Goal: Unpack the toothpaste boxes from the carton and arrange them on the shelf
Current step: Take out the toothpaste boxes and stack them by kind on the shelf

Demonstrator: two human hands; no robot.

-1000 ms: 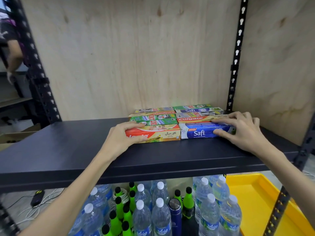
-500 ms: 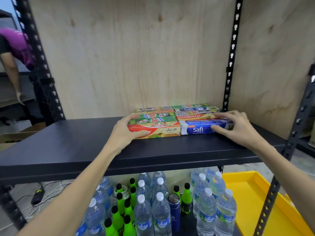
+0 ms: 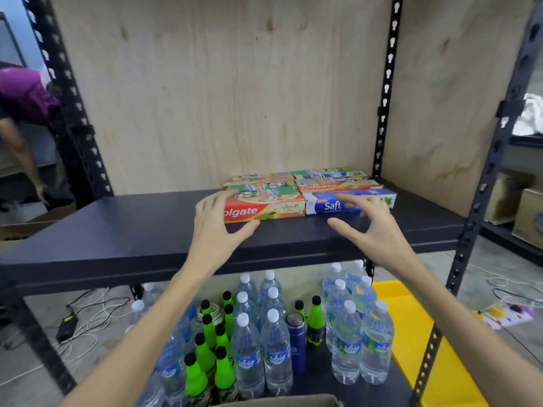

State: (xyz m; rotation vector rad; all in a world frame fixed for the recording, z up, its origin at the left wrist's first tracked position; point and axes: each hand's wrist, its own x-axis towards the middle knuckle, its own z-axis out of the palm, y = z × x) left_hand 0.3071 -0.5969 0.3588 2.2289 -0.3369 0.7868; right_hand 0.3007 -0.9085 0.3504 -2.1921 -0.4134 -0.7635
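Several toothpaste boxes lie flat in two rows at the back right of the dark shelf (image 3: 117,239). The front pair is a red Colgate box (image 3: 273,211) and a blue Safi box (image 3: 329,204). My left hand (image 3: 219,227) hovers open just in front of the Colgate box, fingers spread, holding nothing. My right hand (image 3: 367,227) is open in front of the Safi box, its fingers partly covering the box. A strip of the carton's (image 3: 279,400) rim shows at the bottom edge.
Plywood panels back the shelf between black perforated uprights (image 3: 385,92). Below stand several water bottles (image 3: 276,348), green bottles (image 3: 205,348) and a blue flask (image 3: 296,342). A yellow tray (image 3: 417,333) sits at the lower right. A person in purple (image 3: 23,95) bends at the far left.
Both hands have lifted off the front boxes and drawn back toward me, now open above the shelf. The camera has moved back and tilted down.
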